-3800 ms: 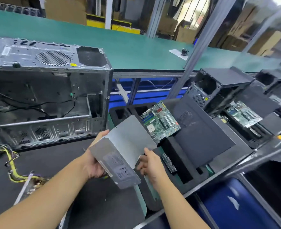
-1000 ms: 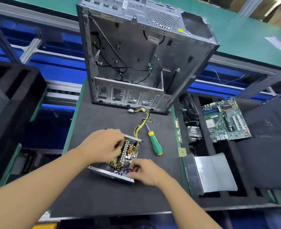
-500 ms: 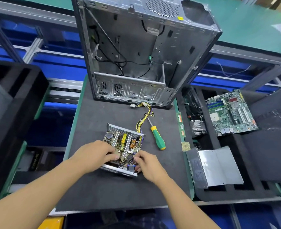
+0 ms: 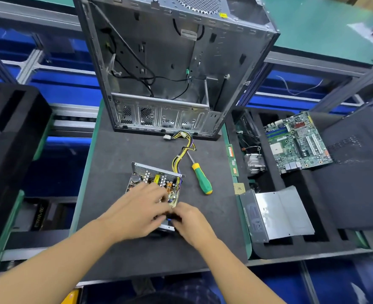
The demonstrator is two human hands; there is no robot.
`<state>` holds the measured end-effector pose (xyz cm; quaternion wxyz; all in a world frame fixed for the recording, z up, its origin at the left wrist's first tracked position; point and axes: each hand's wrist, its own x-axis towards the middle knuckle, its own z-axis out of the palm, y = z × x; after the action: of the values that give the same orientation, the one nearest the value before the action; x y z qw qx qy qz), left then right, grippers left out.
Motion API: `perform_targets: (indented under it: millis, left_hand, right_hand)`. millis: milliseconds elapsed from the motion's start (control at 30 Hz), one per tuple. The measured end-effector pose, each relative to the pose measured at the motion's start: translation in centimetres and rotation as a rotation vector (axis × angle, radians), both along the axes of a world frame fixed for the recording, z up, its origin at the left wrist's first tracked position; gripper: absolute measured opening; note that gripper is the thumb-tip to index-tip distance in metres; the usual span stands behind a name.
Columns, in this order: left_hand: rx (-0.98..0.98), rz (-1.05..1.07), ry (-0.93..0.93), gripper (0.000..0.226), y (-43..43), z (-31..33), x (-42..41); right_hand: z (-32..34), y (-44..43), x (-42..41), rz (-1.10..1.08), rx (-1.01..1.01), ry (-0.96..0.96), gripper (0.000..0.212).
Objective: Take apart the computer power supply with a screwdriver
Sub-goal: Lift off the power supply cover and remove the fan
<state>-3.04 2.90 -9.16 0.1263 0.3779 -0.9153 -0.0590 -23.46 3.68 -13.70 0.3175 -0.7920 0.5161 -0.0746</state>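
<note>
OK, status: the cover is off. The bent grey sheet-metal cover (image 4: 277, 213) sits in the black foam tray (image 4: 356, 238) off the bench's right edge. The open grey metal power supply with its bare circuit board (image 4: 157, 183) lies flat on the dark-matted bench (image 4: 115, 150), about mid-width and nearer the front edge than the bare steel computer chassis (image 4: 170, 62) standing at the back edge.

Your left hand (image 4: 137, 213) covers the near half of the board with its fingers bent down onto it. It's too blurred to tell whether it grips anything. Your right hand (image 4: 190, 218) has its fingertips curled in on the near end of the power supply, pinching a small dark part there.

My read is that you're on the board-release step, working a connector or the board edge loose.

The green-and-yellow-handled screwdriver (image 4: 200, 178) lies untouched just right of the unit, beside the yellow-and-black cable bundle (image 4: 181, 154).

Next you'll likely need it for the board's mounting screws. Hold the tray down with your left hand, and keep the cables clear when you lift the board.
</note>
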Motion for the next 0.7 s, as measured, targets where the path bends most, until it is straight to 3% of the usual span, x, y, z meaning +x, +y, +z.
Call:
perform_targets:
  millis: [200,367,700]
  left_hand:
    - [0.125,-0.026,-0.087,0.024,0.2,-0.6,-0.6]
    - [0.13,-0.116,-0.214,0.034,0.6,-0.9,-0.1]
    - [0.062,-0.057,-0.173,0.028,0.4,-1.3,0.0]
  right_hand:
    - [0.1,0.6,-0.1,-0.016,-0.029,-0.051,0.029]
    - [0.0,0.9,0.5,-0.104,-0.02,0.075,0.024]
    - [0.1,0.8,0.7,-0.097,-0.046,0.039,0.02]
